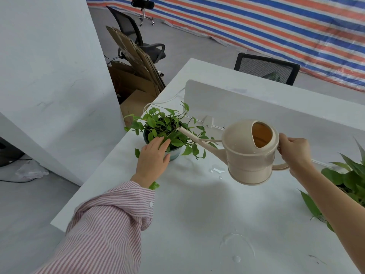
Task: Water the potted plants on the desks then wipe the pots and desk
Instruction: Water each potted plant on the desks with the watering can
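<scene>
A small leafy plant (167,127) grows in a dark-rimmed, pale pot (174,155) near the far left corner of the white desk (197,214). My left hand (153,159) rests on the pot's near rim with straight fingers among the leaves. My right hand (294,151) grips the handle of a cream watering can (250,153), tilted left, its spout tip (180,129) over the plant's middle. A second plant (347,178) shows at the right edge, its pot hidden.
Water puddles (217,171) lie on the desk beside the pot and near the front (237,246). A white divider panel (256,103) stands behind the plants. A fallen leaf (154,185) lies by my wrist. Cardboard boxes (136,76) and office chairs (266,69) stand beyond.
</scene>
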The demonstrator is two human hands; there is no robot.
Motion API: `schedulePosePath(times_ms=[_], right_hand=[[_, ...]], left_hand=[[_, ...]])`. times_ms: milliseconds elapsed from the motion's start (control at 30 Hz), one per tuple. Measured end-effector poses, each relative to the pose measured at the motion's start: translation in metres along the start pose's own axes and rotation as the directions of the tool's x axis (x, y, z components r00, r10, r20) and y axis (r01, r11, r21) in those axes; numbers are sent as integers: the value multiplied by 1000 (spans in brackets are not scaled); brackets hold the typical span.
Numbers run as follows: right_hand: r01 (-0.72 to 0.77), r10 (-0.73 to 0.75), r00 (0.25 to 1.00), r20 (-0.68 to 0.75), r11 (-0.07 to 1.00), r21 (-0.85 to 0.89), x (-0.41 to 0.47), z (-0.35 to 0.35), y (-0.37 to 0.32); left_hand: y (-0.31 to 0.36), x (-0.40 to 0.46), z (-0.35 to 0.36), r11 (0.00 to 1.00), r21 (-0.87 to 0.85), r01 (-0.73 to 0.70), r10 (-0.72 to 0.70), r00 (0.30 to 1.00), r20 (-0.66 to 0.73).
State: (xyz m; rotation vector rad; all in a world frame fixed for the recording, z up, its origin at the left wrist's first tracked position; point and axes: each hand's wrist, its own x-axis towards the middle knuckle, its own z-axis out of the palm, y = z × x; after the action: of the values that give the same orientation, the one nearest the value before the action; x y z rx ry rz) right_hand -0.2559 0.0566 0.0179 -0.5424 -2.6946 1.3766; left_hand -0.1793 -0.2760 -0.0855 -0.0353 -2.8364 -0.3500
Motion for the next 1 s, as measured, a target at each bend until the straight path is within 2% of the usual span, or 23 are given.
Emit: schedulePosePath(times_ms=[100,200,267,333,400,467,567,800,1000], right_hand=[[-6,7,1000,-16,1000,5,1,0,-2],[-12,12,1000,-25,1000,2,2,0,-4],[-15,15,1000,-25,1000,9,3,0,-5],[-18,19,999,-32,1000,14,4,0,-5],[-21,22,999,-39,1000,14,4,-1,-3],[-26,27,999,-38,1000,14,5,-2,-2],[-26,26,999,-25,999,19,6,-3,0],[0,0,1000,20,1000,5,5,-4,1],[37,-36,998,54,999,-5,6,-4,2]], left_hand=[[0,-2,1,994,93,-55,64,994,-86],[3,-3,2,967,167,-191,220,960,-175],[4,-3,4,932,195,-304,336,929,-157],[4,-1,6,896,234,-379,404,912,-69],[3,5,5,877,303,-373,369,927,70],[0,14,2,868,390,-309,261,950,171],[-9,28,-2,850,471,-236,146,965,219],[-23,37,-5,874,433,-222,133,965,227],[-35,48,-8,933,325,-155,25,928,372]])
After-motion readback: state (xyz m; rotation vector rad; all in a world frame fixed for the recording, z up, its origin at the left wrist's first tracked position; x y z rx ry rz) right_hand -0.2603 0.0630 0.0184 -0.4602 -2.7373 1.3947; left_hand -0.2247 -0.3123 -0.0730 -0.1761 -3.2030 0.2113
